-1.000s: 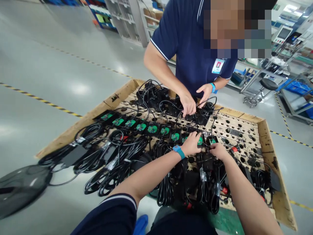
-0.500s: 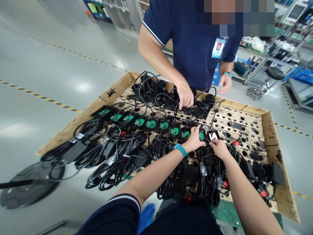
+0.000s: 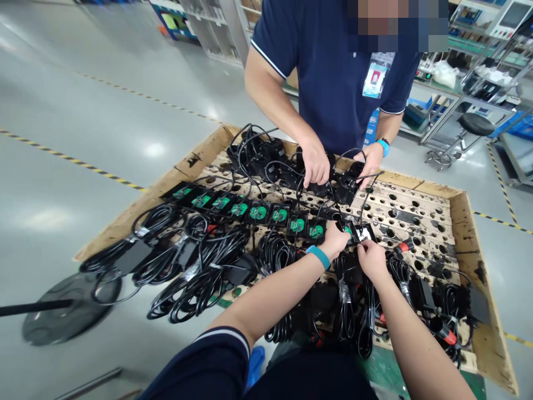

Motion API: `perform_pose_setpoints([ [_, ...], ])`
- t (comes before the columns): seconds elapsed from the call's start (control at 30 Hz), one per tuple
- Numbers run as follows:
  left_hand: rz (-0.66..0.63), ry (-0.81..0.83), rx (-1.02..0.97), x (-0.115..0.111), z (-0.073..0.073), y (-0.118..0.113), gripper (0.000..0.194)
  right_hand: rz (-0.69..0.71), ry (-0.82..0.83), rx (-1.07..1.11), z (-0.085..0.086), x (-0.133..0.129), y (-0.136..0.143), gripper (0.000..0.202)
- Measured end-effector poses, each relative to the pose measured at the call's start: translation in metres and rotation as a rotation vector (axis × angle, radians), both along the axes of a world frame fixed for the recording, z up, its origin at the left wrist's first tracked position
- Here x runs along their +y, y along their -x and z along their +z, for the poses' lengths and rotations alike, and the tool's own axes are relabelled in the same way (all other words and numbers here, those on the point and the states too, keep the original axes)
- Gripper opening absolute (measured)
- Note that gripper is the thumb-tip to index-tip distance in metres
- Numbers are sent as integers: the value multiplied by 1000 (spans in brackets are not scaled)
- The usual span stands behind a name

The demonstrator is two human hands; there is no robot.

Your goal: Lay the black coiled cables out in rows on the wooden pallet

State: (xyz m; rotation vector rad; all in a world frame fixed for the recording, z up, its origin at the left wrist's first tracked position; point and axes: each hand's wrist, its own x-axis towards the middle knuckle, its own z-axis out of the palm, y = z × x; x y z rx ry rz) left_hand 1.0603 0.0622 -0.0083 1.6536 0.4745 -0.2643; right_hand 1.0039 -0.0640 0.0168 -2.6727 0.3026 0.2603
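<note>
Nearest the wearer, bundles of coiled black cable (image 3: 345, 311) lie along the near edge of the surface (image 3: 422, 208), a board full of holes with a wooden rim (image 3: 491, 300).

Just beyond those bundles are the wearer's hands. The left hand (image 3: 336, 241), with a teal band (image 3: 318, 257) at its wrist, has its fingers bent around the left side of a green-board housing (image 3: 348, 229), which sits tilted just ahead of it. The right hand (image 3: 372, 257) has thumb and forefinger drawn close together at the near edge of a white-faced housing (image 3: 365, 233); whether they pinch anything cannot be told. The two housings sit side by side, in front of and between the hands.

A row of black housings (image 3: 258, 211) with green boards runs off to the left.

Farther across, a co-worker's two hands (image 3: 315, 166) reach to dark round parts (image 3: 345, 190) with thin cables. Past the co-worker stands a stool (image 3: 477, 124).
</note>
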Motion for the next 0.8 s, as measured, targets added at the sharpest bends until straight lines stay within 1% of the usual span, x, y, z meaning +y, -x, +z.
perform_pose_setpoints([
  [0.13, 15, -25, -3, -6, 3, 4, 56, 9, 1, -32, -1, -1, 3, 24],
  [0.23, 23, -33, -5, -8, 7, 8, 55, 42, 9, -53, -2, 0, 4, 24],
  [0.3, 29, -30, -6, -9, 9, 12, 54, 67, 71, -41, -5, 0, 3, 25],
  [0.4, 50, -9, 19, -13, 10, 15, 57, 100, 159, 0, -12, -1, -2, 25],
  [0.47, 73, 18, 33, -16, 10, 17, 58, 127, 156, 19, -16, -4, -6, 24],
  [0.57, 100, 48, 40, -18, 9, 20, 56, 170, 106, 52, -19, -10, -13, 23],
  [0.63, 110, 77, 35, -17, 8, 22, 53, 161, 7, 100, -18, -16, -15, 23],
  [0.67, 114, 103, 29, -16, 7, 23, 51, 129, -92, 144, -17, -19, -15, 22],
  [0.73, 117, 154, 14, -14, 5, 24, 47, 17, -404, 261, -16, -28, -14, 23],
  [0.8, 112, 181, 9, -14, 2, 25, 45, -146, -761, 374, -14, -36, -14, 34],
])
